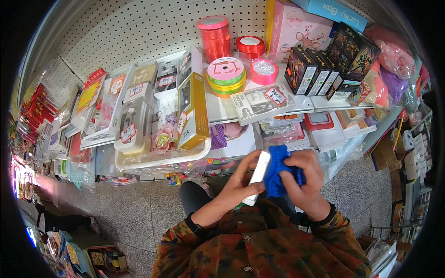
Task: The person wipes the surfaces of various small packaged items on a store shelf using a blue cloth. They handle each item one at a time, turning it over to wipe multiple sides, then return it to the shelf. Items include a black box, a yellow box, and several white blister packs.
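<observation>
My left hand (240, 184) grips a slim white box (259, 173) by its long sides, tilted upright in front of my chest. Bunched in my right hand (306, 180) is a blue cloth (277, 170), pinched between thumb and fingers. The cloth lies right beside the box's right side; whether they touch I cannot tell. Just beyond my hands is the shelf's front edge, with a flat clear-fronted earphone package (261, 102) lying on the upper board. A white plastic tray (163, 161) to the left holds a yellow box (194, 113) and a clear plastic case (130, 125).
Ribbon rolls (226, 78) stand at the back by a pegboard (139, 27). Several black boxes (300, 71) and a pink gift box (299, 27) stand to the right. Below is a speckled tile floor (135, 215), with cardboard boxes (387, 149) along the right.
</observation>
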Tool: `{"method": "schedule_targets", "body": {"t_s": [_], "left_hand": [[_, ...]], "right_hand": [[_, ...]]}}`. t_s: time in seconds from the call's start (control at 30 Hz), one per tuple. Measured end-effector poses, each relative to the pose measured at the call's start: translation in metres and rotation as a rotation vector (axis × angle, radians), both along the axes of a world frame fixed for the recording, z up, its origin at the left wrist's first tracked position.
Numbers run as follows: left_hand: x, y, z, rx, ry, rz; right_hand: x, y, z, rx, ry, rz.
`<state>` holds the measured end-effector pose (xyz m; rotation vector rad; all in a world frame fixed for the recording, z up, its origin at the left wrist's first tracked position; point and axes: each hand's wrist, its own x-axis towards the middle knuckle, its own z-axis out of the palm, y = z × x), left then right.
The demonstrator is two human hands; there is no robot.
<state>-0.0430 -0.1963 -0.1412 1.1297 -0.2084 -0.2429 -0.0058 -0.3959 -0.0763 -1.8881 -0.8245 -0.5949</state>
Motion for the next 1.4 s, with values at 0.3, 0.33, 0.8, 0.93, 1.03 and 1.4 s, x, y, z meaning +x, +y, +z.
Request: {"method": "schedule_targets", "body": {"t_s": [0.3, 0.33, 0.8, 0.93, 1.03, 1.4], "left_hand": [[0.000, -0.004, -0.017, -0.020, 0.056, 0.001], [0.000, -0.004, -0.018, -0.068, 0.119, -0.006], [0.017, -0.019, -0.062, -0.810, 0.543, -0.156], [0.015, -0.020, -0.065, -0.835, 0.614, -0.154], [0.013, -0.019, -0.062, -0.843, 0.581, -0.153], [0.004, -0.003, -0.040, -0.949, 0.444, -0.148]], "right_hand": [[0.008, 0.021, -0.013, -0.266, -0.067, -0.160], [0.008, 0.021, -0.015, -0.277, -0.060, -0.152], [-0.013, 0.021, -0.035, -0.427, 0.038, 0.294], [-0.017, 0.019, -0.035, -0.486, 0.003, 0.423], [-0.018, 0.020, -0.033, -0.529, -0.095, 0.368], [-0.008, 0.038, -0.010, -0.390, -0.251, 0.212]]}}
